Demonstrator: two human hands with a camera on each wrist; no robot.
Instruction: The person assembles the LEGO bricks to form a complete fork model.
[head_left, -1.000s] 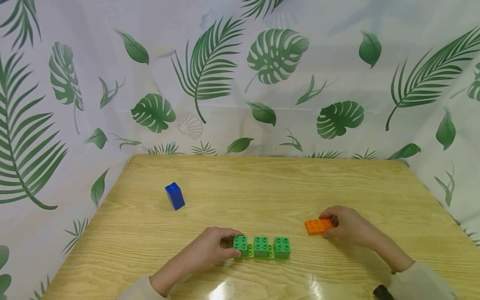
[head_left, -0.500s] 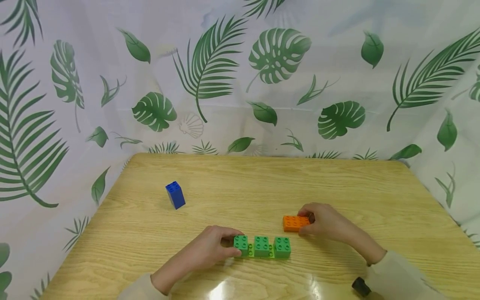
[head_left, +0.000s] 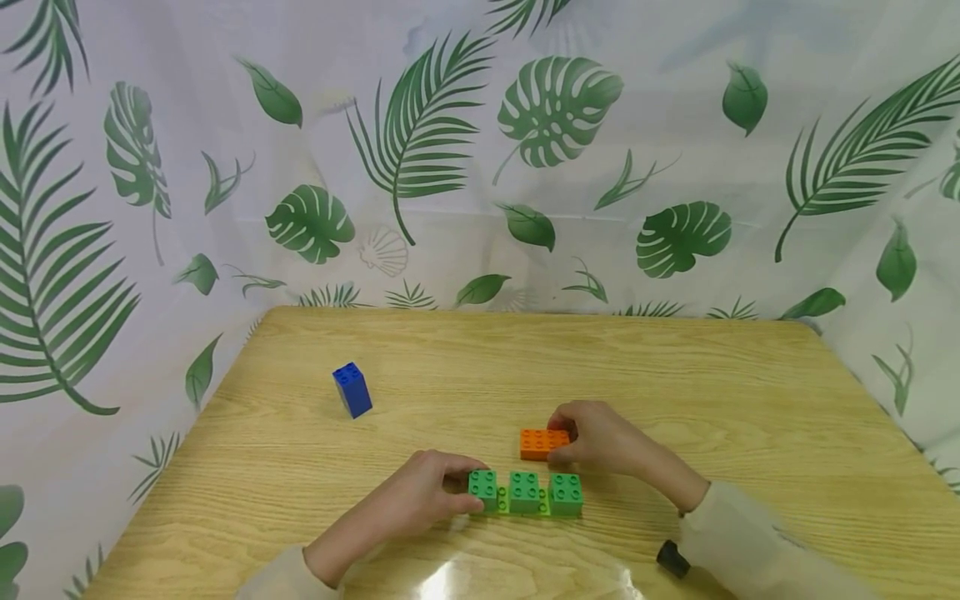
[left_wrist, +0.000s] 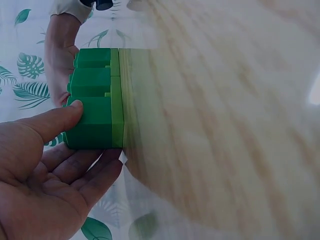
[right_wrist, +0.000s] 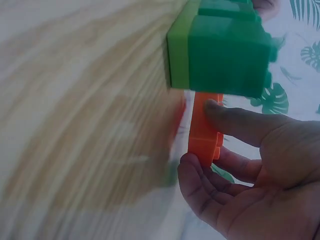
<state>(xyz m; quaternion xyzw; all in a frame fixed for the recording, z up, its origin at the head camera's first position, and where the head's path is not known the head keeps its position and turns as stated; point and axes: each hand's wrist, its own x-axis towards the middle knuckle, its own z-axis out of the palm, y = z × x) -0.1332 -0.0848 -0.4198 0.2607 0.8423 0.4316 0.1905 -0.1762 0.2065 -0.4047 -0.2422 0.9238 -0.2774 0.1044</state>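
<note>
My left hand (head_left: 423, 500) grips the left end of a green toy-brick assembly (head_left: 523, 492): three green square bricks set in a row on a lighter green base. In the left wrist view, the thumb presses one side of the end brick (left_wrist: 92, 122) and the fingers lie under its other side. Just behind the assembly, my right hand (head_left: 600, 437) pinches the right end of an orange eight-stud brick (head_left: 534, 444). The right wrist view shows the orange brick (right_wrist: 200, 127) lying flat, close over the table, its reflection beside it. Fingers cover part of its end.
Farther back on the left, a blue four-stud brick block (head_left: 356, 396) stands upright on the wooden table (head_left: 480, 358). A leaf-print cloth (head_left: 450, 167) rises behind and beside the table. A small black object (head_left: 673, 558) sits by the right sleeve.
My right hand has brought the orange brick leftward, from right of the green assembly to just behind it. The left hand and the assembly have stayed in place.
</note>
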